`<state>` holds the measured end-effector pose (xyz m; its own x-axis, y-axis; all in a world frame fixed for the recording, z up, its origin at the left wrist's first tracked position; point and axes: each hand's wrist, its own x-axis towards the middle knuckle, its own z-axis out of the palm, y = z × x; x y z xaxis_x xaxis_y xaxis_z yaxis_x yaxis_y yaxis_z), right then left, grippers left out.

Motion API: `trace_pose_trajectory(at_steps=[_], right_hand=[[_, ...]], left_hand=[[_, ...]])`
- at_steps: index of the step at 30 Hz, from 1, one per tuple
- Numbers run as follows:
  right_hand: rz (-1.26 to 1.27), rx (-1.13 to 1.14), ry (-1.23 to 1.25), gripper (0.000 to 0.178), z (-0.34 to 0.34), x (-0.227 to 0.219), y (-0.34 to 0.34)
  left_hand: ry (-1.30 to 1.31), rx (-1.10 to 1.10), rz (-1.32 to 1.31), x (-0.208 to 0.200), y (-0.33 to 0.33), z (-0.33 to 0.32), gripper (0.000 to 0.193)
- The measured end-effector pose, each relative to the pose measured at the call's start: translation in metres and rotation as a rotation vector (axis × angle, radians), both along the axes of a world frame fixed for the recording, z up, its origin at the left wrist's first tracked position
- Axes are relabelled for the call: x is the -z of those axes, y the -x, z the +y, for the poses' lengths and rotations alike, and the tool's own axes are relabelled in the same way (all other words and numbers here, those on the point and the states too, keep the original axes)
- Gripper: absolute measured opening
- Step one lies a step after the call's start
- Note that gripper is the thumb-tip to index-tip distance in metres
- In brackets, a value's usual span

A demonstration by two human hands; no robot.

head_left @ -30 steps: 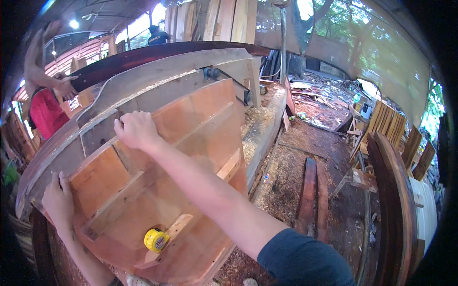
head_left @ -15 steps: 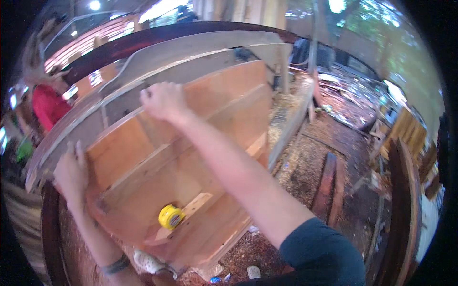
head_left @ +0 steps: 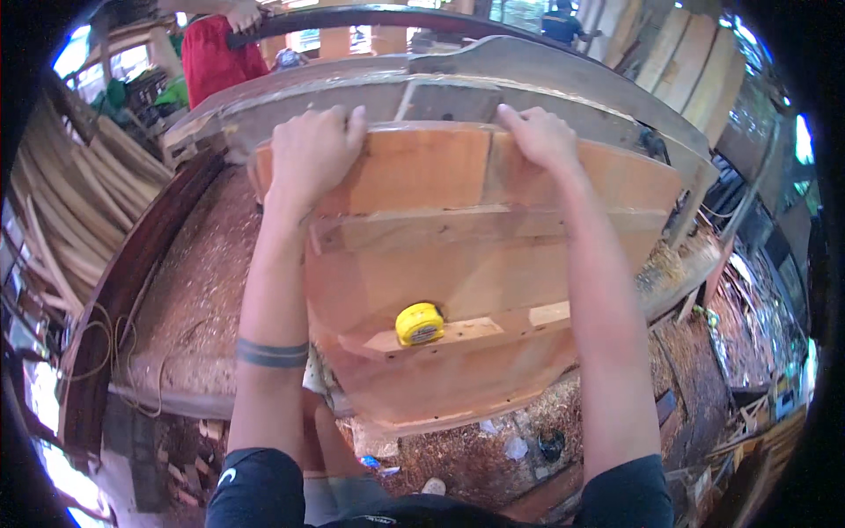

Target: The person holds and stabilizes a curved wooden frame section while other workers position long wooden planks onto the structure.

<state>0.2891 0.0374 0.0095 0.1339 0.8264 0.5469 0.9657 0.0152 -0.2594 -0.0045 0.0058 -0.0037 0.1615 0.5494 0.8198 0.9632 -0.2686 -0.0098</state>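
A broad orange-brown wooden panel (head_left: 422,264) with raised cross battens leans upright before me. My left hand (head_left: 315,151) grips its top edge toward the left end, fingers over the far side and thumb pointing inward. Farther right along the same edge, my right hand (head_left: 542,141) is closed over the wood; its far fingertips are hidden. Between my forearms a yellow tape measure (head_left: 420,324) rests on a lower batten (head_left: 466,331), touched by neither hand.
Behind the panel runs a long grey curved plank structure (head_left: 528,75). A person in red shorts (head_left: 216,62) stands at the far left. Long boards (head_left: 79,202) are stacked at left, by a dark curved beam (head_left: 132,273). Wood shavings (head_left: 194,282) cover the ground.
My view has swung left, so the panel appears squarer to me. Both hands stay at its top edge, the left now closed over it. The tape measure remains on the batten.
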Motion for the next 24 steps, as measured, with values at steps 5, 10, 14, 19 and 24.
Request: trace_pose_trajectory(at_steps=[5,10,14,19,24], right_hand=[[-0.005,0.011,0.03,0.064,0.0019,-0.0012,-0.0006],[0.006,0.054,-0.018,0.063,0.0051,0.0007,0.0001],[-0.005,0.046,-0.02,0.062,0.0063,0.0023,-0.001],[-0.002,0.051,-0.055,0.06,0.0069,0.004,-0.0006],[-0.007,0.044,-0.054,0.06,0.0049,0.0035,0.0002]], left_hand=[[0.031,0.021,0.001,0.0003,0.0023,0.0007,0.044],[0.022,0.042,-0.004,0.0007,0.0028,0.0011,0.044],[0.044,0.045,-0.004,0.002,0.0045,0.0045,0.044],[0.02,0.072,0.051,0.001,0.0081,0.0093,0.043],[0.064,0.053,0.036,0.0002,0.0071,0.0084,0.043]])
